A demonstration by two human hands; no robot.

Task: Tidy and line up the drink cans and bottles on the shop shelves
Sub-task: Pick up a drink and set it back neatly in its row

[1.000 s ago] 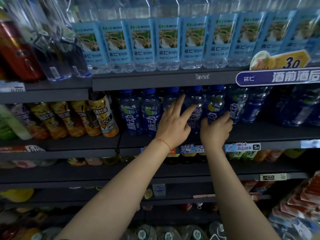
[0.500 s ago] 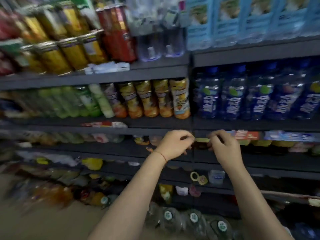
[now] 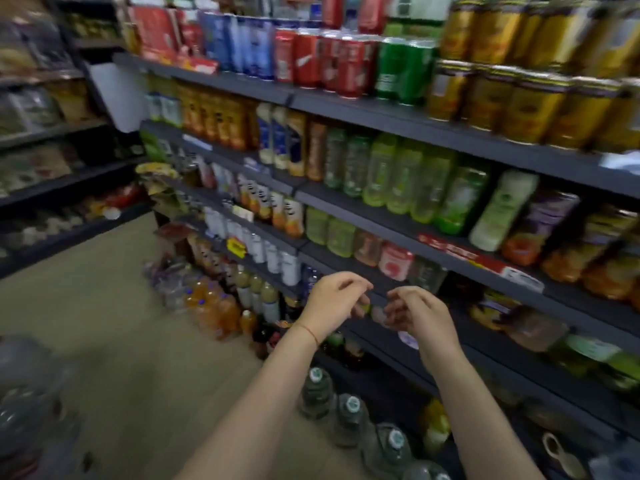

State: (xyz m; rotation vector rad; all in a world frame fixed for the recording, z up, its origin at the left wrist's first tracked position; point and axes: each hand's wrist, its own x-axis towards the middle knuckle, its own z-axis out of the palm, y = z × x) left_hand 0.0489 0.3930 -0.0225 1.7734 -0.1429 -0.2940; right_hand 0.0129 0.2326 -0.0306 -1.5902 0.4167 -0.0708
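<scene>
My left hand (image 3: 337, 303) and my right hand (image 3: 417, 311) hover side by side in front of a dark lower shelf (image 3: 381, 282), touching nothing. Their fingers are loosely curled and hold nothing that I can see. Above them a row of green drink bottles (image 3: 398, 174) stands on a middle shelf, with one pale green bottle (image 3: 502, 209) leaning to the right. Higher up stand red cans (image 3: 322, 60), green cans (image 3: 403, 69) and gold cans (image 3: 519, 105). The picture is blurred by motion.
Orange drink bottles (image 3: 214, 306) stand on the floor at the shelf's foot. Large water bottles (image 3: 349, 414) line the floor under my arms. White bottles (image 3: 273, 254) fill a low shelf to the left. Another shelving unit (image 3: 52, 174) runs along the far left across a beige floor aisle.
My view has swung left along the aisle, away from the blue bottles. Both hands left the blue bottles, dropped to a lower shelf edge, and now hang loosely in the air.
</scene>
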